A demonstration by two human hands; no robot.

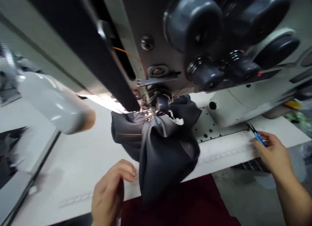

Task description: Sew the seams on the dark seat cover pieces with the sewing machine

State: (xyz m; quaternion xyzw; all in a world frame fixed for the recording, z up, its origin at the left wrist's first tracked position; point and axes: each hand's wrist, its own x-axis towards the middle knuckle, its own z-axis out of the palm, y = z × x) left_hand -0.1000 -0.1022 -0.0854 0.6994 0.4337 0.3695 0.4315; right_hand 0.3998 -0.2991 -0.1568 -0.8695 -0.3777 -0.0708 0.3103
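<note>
A dark grey leather-like piece point(168, 154) with orange stitching lies bunched under the presser foot point(149, 114) of a sewing machine point(136, 31). Its front part hangs over the table edge. A small white strip point(179, 121) shows on top of it. To the left of the piece, my left hand point(110, 190) is held with bent fingers and nothing visible in it, close to the material but apart from it. Over at the right table edge, my right hand point(274, 151) grips blue-handled thread snips point(258, 138), their dark tips pointing away from me near the machine bed.
The machine's tension knobs point(195, 21) and head fill the upper view. A whitish cylindrical part point(56, 102) juts out at left. Orange thread point(124, 50) runs down to the needle area. Ruler markings point(75, 199) line the front of the white table point(80, 161).
</note>
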